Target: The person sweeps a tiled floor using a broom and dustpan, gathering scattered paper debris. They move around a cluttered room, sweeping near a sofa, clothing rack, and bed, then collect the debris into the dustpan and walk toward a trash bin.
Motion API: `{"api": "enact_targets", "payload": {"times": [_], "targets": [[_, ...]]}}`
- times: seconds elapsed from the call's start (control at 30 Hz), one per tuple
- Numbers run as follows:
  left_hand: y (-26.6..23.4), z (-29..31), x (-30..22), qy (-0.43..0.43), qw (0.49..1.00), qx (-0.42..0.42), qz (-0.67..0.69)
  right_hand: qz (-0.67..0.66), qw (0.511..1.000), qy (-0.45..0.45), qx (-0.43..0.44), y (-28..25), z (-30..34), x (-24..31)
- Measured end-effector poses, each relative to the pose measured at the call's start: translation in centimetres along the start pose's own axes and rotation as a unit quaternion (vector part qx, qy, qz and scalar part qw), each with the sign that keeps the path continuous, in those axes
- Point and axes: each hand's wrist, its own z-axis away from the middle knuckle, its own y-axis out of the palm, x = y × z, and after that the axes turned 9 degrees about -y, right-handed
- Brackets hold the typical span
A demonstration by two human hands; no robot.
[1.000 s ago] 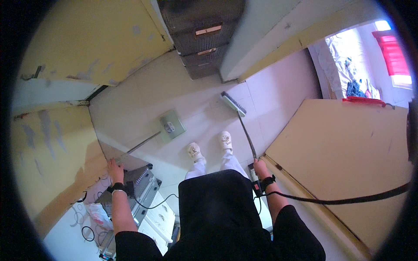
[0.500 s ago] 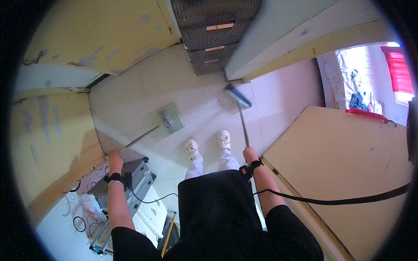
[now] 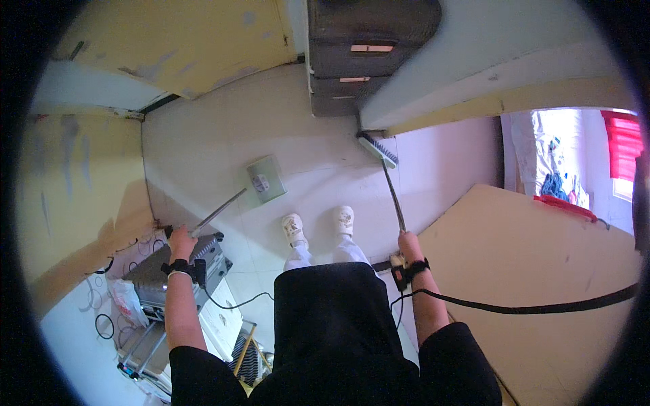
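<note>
I see my right hand (image 3: pixel 408 241) clenched around the long handle of the broom (image 3: pixel 387 177), whose bristle head rests on the pale floor (image 3: pixel 203 155) far ahead, right at the foot of the dark drawer cabinet (image 3: pixel 365 54); my left hand (image 3: pixel 181 241) grips the near end of a thin metal rod (image 3: pixel 220 211) slanting toward a green dustpan (image 3: pixel 265 181), though whether rod and pan join is hard to make out. The grey case (image 3: pixel 169 267) under that hand is partly cut off by my forearm. Since the earlier frame, the broom head has moved farther from my shoes (image 3: pixel 318 224), toward the cabinet.
</note>
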Motion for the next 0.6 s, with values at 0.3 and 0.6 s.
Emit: {"api": "enact_targets", "payload": {"times": [0.3, 0.6], "targets": [[-0.3, 3.8, 0.2, -0.041, 0.994, 0.066, 0.073, -0.013, 0.986, 0.003, 0.168, 3.3, 3.7, 3.2], [2.3, 7.2, 2.1, -0.066, 0.986, 0.045, 0.148, -0.073, 0.992, 0.060, 0.081, 2.4, -0.7, 3.1]]}}
